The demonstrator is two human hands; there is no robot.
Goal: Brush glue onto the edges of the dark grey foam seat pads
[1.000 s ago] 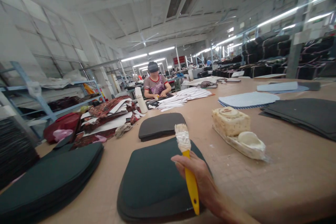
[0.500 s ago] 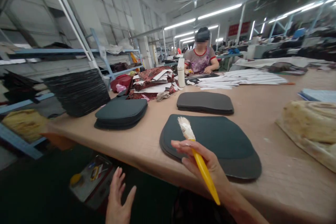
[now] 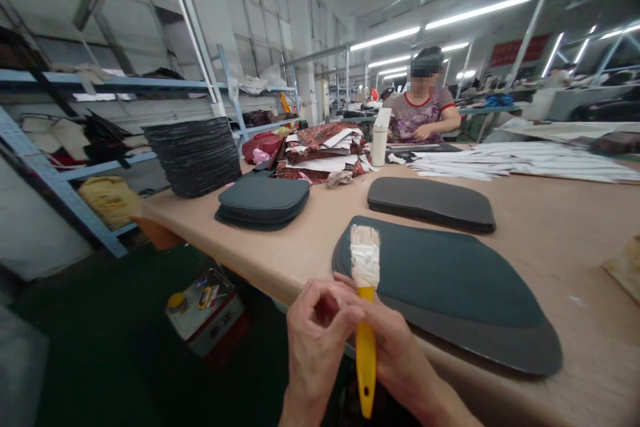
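Note:
A paintbrush with a yellow handle [image 3: 367, 353] and pale, coated bristles points upward in my right hand [image 3: 395, 337], its handle resting between thumb and fingers. My left hand [image 3: 317, 333] has come up against the right one. Its thumb and fingers curl into a pinch near the right fingertips, and whatever may be between them is too small to make out. Just behind the brush lies a stack of dark green and grey shaped pieces [image 3: 460, 280] at the table's near edge.
Further stacks of pieces lie on the table, one grey [image 3: 430, 203] and one dark green [image 3: 265, 200]. A tall black pile [image 3: 193, 157], red patterned scraps [image 3: 325, 147] and white strips [image 3: 475, 160] sit beyond. A can [image 3: 205, 307] stands below the left edge. Another person [image 3: 423, 103] works opposite.
My left hand has moved right and up from beside the table to meet my right hand, its spread fingers now curled. The brush has turned more upright, and the view has swung left.

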